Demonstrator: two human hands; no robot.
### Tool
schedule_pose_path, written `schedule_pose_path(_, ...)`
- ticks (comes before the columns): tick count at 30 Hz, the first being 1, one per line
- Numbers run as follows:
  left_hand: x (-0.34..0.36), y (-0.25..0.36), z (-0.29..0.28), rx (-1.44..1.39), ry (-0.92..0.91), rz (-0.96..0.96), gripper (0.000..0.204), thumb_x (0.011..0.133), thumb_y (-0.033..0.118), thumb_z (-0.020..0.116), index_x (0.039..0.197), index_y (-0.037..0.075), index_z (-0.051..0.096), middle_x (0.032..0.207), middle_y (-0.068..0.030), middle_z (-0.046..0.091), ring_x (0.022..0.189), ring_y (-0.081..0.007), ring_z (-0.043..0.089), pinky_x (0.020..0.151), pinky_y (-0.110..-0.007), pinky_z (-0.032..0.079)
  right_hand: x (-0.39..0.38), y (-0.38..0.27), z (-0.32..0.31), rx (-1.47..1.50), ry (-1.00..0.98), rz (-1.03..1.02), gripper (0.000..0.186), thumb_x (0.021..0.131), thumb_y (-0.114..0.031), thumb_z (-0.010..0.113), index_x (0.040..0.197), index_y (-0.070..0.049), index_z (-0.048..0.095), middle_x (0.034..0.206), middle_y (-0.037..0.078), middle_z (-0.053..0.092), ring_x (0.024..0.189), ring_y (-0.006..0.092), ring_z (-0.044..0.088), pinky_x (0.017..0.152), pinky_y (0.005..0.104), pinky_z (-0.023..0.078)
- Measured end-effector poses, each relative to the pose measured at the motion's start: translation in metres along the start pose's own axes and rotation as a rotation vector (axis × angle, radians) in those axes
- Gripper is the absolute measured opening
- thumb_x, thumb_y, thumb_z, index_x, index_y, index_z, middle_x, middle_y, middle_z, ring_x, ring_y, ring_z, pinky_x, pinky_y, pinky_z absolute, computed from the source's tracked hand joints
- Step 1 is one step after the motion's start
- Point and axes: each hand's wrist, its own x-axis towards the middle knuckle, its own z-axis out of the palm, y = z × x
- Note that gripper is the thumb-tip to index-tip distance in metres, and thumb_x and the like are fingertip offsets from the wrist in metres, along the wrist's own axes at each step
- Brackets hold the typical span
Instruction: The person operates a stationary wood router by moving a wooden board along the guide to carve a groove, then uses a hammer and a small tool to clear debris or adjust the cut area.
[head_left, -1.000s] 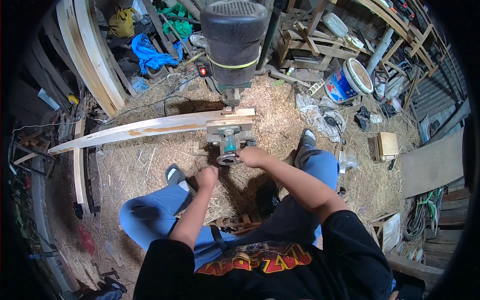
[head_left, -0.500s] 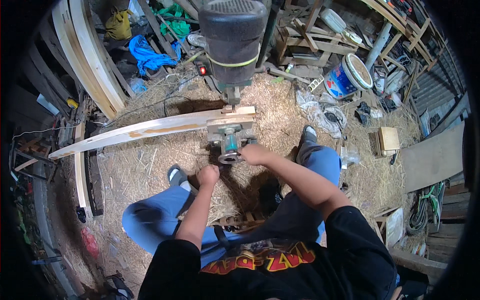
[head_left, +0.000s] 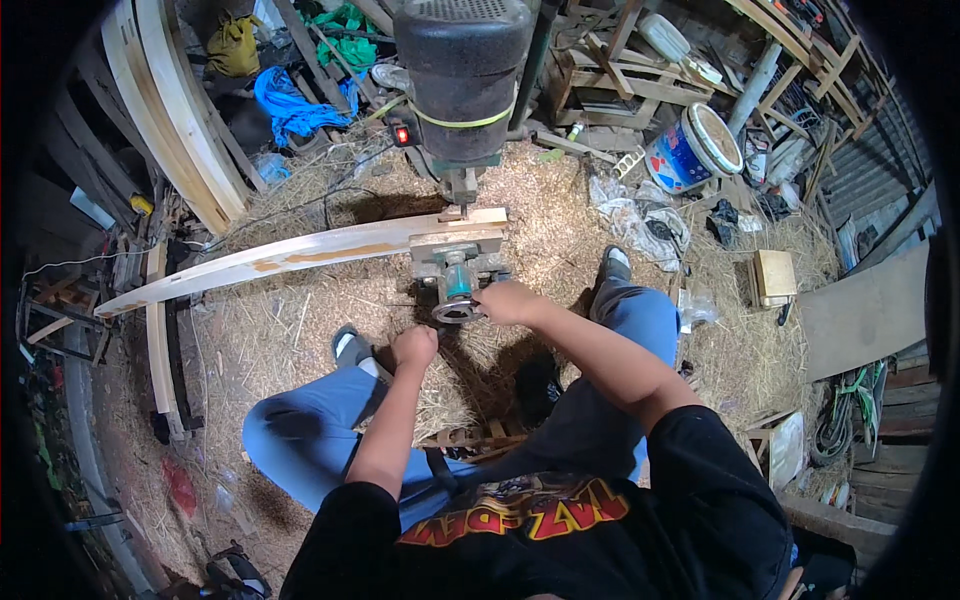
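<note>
My right hand is closed on the rim and handle of a metal handwheel on a teal vise. Left of it and lower, my left hand is curled closed; whatever may be inside it is hidden. A long pale wooden board, streaked brown, lies in the vise jaws and reaches out to the left. Its right end sits under the bit of a large upright machine with a dark motor housing, yellow band and lit red switch.
Shavings and straw cover the floor between my feet. Curved planks lean at upper left beside a blue tarp. A white-and-blue bucket, scrap timber, wooden blocks and a flat panel sit to the right.
The scene has shifted slightly in the frame. Both hands keep nearly the same places and grips, and the board and machine look the same.
</note>
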Motion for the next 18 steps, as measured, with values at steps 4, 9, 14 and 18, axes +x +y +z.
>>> schedule_pose_path(4, 0.003, 0.001, 0.001, -0.029, -0.006, -0.088, 0.046, 0.096, 0.035, 0.046, 0.086, 0.006, 0.079, 0.090, -0.0205, 0.076, 0.085, -0.0404, 0.074, 0.080, -0.053, 0.058, 0.001, -0.003, -0.004, -0.002, -0.019, -0.007, 0.030, 0.097, -0.029, 0.057, 0.111, -0.007, 0.070, 0.101, 0.020, 0.072, 0.097, 0.0404, 0.070, 0.083, 0.0542, 0.054)
schedule_pose_path(9, 0.003, -0.007, 0.003, -0.029, -0.074, -0.079, 0.048, 0.097, 0.036, 0.043, 0.092, 0.006, 0.079, 0.095, -0.0212, 0.075, 0.089, -0.0394, 0.074, 0.085, -0.054, 0.056, 0.000, -0.001, -0.004, 0.029, -0.019, 0.010, 0.030, 0.097, -0.030, 0.058, 0.110, -0.006, 0.070, 0.102, 0.021, 0.072, 0.099, 0.0407, 0.069, 0.084, 0.0540, 0.053)
schedule_pose_path(14, 0.009, -0.011, 0.013, -0.040, -0.117, -0.028, 0.052, 0.100, 0.040, 0.041, 0.094, 0.004, 0.078, 0.098, -0.0199, 0.076, 0.090, -0.0381, 0.074, 0.089, -0.052, 0.055, -0.002, 0.003, -0.004, 0.041, -0.008, -0.014, 0.031, 0.097, -0.031, 0.059, 0.113, -0.006, 0.069, 0.103, 0.021, 0.071, 0.099, 0.0416, 0.069, 0.086, 0.0547, 0.053)
schedule_pose_path(18, 0.029, -0.036, -0.014, -0.416, -0.612, 0.038, 0.051, 0.103, 0.046, 0.046, 0.101, 0.002, 0.072, 0.095, -0.0169, 0.076, 0.087, -0.0336, 0.071, 0.087, -0.048, 0.053, -0.003, 0.013, 0.000, 0.061, -0.018, -0.042, 0.030, 0.096, -0.031, 0.060, 0.112, -0.007, 0.068, 0.103, 0.021, 0.072, 0.099, 0.0421, 0.068, 0.086, 0.0541, 0.053)
